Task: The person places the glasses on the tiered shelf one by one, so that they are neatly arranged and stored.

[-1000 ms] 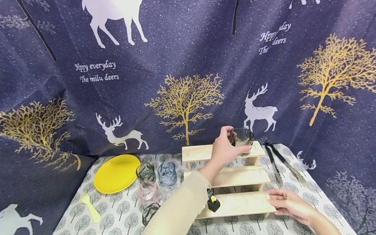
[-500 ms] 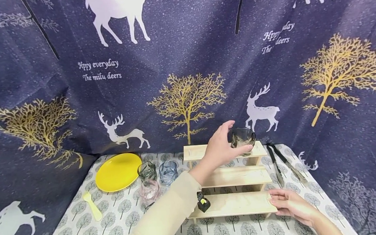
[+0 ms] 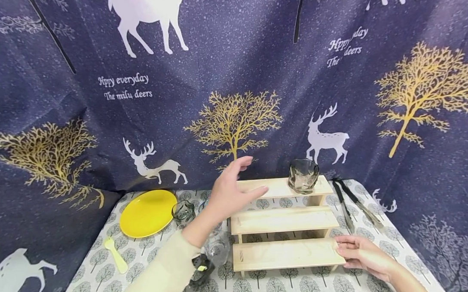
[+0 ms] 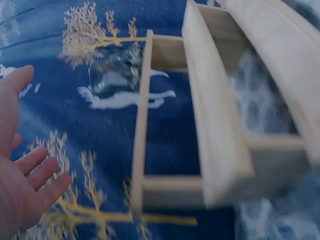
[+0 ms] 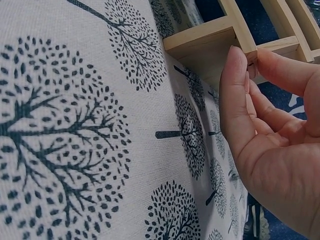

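A dark smoky glass cup stands on the right part of the top step of a three-step wooden rack. My left hand is in the air by the top step's left end, fingers spread, holding nothing. In the left wrist view the same left hand is apart from the rack. My right hand pinches the right end of the lowest step. The right wrist view has the thumb and fingers of this hand on the corner of the wooden rack.
Left of the rack are a grey glass cup and a clear glass cup; my forearm hides others. Farther left lie a yellow plate and a pale yellow fork. Black-handled tongs lie right of the rack.
My left hand has let go of the smoky glass cup and moved left, away from it. The cup stays on the top step. My right hand keeps its place on the rack.
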Tool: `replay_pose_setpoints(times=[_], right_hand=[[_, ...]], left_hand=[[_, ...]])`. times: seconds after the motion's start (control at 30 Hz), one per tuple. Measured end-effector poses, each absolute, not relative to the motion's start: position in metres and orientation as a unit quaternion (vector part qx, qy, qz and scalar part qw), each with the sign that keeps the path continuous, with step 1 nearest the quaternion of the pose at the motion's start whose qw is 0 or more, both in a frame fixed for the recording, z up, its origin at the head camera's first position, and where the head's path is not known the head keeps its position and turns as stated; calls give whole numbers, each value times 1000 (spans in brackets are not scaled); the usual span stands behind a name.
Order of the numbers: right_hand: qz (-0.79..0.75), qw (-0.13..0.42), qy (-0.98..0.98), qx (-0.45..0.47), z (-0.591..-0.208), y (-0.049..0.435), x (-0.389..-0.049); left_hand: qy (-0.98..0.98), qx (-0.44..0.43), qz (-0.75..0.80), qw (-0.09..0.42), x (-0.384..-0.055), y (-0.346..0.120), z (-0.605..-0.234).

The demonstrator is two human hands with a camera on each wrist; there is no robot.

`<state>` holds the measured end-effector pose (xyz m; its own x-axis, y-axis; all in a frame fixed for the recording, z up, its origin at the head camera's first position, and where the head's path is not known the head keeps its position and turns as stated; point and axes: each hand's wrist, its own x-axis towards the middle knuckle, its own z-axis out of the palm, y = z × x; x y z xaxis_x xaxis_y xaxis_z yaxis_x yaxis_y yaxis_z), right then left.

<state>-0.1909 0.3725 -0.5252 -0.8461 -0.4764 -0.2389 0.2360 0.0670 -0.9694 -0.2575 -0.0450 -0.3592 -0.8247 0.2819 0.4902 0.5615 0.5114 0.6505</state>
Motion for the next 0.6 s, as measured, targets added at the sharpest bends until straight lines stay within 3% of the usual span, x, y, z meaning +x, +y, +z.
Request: replay_pose_setpoints(times=[0.6], right_hand=[[-686,263,671,-95,-526,371,-192]], left_hand=[[-901,-143,-382,147,-213,-189,-465]])
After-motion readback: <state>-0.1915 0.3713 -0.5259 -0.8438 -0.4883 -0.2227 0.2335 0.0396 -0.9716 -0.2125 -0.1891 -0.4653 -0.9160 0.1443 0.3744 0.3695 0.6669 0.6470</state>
